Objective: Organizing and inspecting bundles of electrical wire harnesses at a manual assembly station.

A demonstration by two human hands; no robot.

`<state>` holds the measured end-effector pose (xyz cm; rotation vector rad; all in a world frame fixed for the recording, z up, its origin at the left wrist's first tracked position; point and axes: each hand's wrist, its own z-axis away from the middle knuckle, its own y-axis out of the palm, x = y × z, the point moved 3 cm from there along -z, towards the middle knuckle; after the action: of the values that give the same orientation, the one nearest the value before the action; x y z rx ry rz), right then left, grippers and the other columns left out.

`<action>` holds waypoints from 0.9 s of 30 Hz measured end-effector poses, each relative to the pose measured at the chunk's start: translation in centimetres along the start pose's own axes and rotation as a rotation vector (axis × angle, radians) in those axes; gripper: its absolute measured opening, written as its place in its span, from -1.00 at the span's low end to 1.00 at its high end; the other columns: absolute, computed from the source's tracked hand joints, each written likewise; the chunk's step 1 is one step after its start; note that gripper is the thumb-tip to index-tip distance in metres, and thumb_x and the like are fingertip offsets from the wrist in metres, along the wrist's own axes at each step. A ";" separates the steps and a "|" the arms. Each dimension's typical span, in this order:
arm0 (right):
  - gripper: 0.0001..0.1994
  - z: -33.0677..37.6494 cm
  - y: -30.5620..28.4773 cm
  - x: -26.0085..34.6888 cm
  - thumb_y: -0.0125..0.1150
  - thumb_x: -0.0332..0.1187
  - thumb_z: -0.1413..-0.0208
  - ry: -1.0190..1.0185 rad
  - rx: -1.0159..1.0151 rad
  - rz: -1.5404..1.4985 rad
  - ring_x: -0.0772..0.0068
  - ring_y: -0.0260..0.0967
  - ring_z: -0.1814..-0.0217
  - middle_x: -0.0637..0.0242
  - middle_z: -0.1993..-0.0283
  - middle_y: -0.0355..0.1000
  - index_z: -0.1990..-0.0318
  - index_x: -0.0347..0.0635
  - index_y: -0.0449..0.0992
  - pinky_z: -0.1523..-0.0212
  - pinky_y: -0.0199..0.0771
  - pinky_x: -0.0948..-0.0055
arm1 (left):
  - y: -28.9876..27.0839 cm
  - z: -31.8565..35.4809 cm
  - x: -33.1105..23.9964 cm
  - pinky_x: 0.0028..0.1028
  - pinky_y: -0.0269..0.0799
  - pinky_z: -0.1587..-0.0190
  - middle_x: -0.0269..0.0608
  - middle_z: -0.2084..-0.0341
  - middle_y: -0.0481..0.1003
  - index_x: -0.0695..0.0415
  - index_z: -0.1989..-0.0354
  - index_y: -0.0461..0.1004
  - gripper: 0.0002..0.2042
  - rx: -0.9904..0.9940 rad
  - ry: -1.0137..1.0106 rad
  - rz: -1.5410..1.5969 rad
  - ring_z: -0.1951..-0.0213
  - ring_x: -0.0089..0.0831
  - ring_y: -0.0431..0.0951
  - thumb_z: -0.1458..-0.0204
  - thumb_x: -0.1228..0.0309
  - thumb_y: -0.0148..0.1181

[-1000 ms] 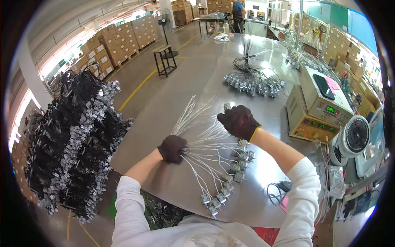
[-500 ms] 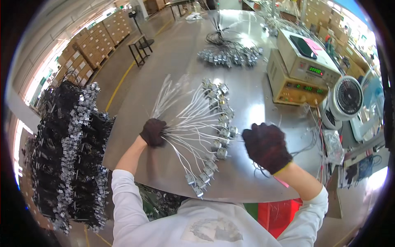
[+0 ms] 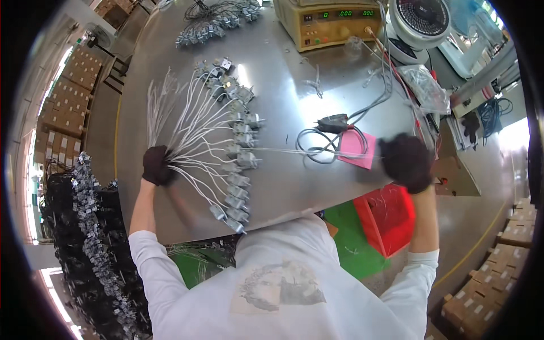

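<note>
From where I'm standing, taking the wearer's chest as the dial's centre and straight ahead as 12, a red bin (image 3: 371, 226) stands by the table edge at about 3 o'clock, within easy reach of the right arm. The 2 gloved hands are well apart. At 10 o'clock the left hand (image 3: 157, 165) is closed round a bunch of white wires (image 3: 198, 127), likely pinching them together so that they fan out and their ends lie separate. At 2 o'clock the right hand (image 3: 407, 162) seems to be clamped on a pale strand (image 3: 283, 150), which runs straight, apparently pulled taut, from the row of metal components (image 3: 247, 160); blur hides the fingertips. That row lies on the steel table (image 3: 283, 192), curving from 10 to 12 o'clock: small, boxy, dull silver pieces packed side by side. The wires look thin and slightly wavy, with loose, clearer ends beyond the left glove. Farther on, at 1 o'clock, a coiled grey cable (image 3: 309, 152) overlaps a pink slip (image 3: 362, 141). Beyond, near 12, sits a yellowish bench power supply (image 3: 334, 37), and around 11, a dark-wired bundle (image 3: 218, 25).
</note>
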<state>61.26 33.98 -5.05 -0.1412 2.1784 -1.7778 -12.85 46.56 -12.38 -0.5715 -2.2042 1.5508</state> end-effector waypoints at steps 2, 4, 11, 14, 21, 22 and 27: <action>-0.85 6.8 -2.4 -8.9 0.30 -0.34 -0.14 0.099 -0.351 0.042 -0.01 0.59 0.21 0.18 0.26 0.54 0.15 -0.03 0.67 0.24 0.57 -0.04 | 0.6 1.9 2.7 0.10 0.49 0.09 0.16 0.27 0.62 0.17 0.09 0.62 -0.62 0.004 -0.024 -0.039 0.17 0.25 0.60 0.04 0.21 0.38; -0.81 16.8 -3.3 -17.2 0.32 -0.46 -0.17 0.423 -0.032 0.170 -0.01 0.62 0.15 0.16 0.18 0.61 0.07 -0.04 0.69 0.18 0.63 0.09 | 0.9 4.5 6.7 0.10 0.50 0.03 0.17 0.22 0.63 0.19 0.04 0.62 -0.59 -0.026 -0.044 -0.120 0.13 0.27 0.61 0.00 0.18 0.39; -0.73 27.4 5.5 -13.3 0.28 -0.39 -0.33 0.756 -0.098 -0.037 -0.04 0.65 -0.12 0.13 -0.08 0.68 -0.13 -0.03 0.72 -0.12 0.64 0.11 | 0.4 4.8 8.3 0.01 0.48 -0.34 0.24 -0.11 0.65 0.27 -0.30 0.57 -0.41 0.175 -0.247 -0.216 -0.20 0.22 0.62 -0.10 0.24 0.35; -0.73 28.9 9.2 -12.7 0.24 -0.41 -0.34 0.816 -0.040 -0.114 -0.03 0.64 -0.15 0.11 -0.09 0.68 -0.12 -0.09 0.72 -0.18 0.62 0.10 | 0.8 4.4 7.6 -0.02 0.43 -0.41 0.22 -0.25 0.58 0.29 -0.35 0.51 -0.37 0.261 -0.330 -0.200 -0.30 0.17 0.55 -0.10 0.25 0.35; 0.04 31.5 9.2 -19.9 0.69 -0.24 0.11 0.936 0.534 -0.155 -0.24 0.34 -0.53 -0.02 -0.51 0.41 -0.60 0.00 0.28 -0.50 0.38 -0.08 | 0.5 5.6 6.3 -0.04 0.41 -0.44 0.18 -0.29 0.56 0.23 -0.38 0.51 -0.36 0.185 -0.418 -0.205 -0.34 0.14 0.53 -0.08 0.28 0.35; 0.02 29.2 7.7 -20.3 0.68 -0.28 0.10 0.941 0.573 -0.184 -0.24 0.33 -0.54 -0.02 -0.50 0.42 -0.60 -0.01 0.29 -0.52 0.37 -0.06 | 0.0 6.3 6.5 -0.04 0.41 -0.44 0.18 -0.29 0.56 0.23 -0.38 0.51 -0.36 0.190 -0.433 -0.216 -0.34 0.14 0.53 -0.08 0.28 0.35; -0.35 31.6 3.8 -29.1 0.42 -0.37 -0.20 0.992 0.135 -0.273 -0.11 0.52 -0.44 -0.06 -0.37 0.56 -0.47 -0.12 0.46 -0.40 0.53 0.03 | 1.6 4.1 5.3 -0.04 0.41 -0.43 0.18 -0.28 0.57 0.22 -0.36 0.52 -0.36 0.176 -0.443 -0.182 -0.33 0.13 0.54 -0.04 0.31 0.37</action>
<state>99.00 13.34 -8.73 0.6405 2.7235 -2.4949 -19.33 46.61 -14.77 0.0347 -2.3075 1.8831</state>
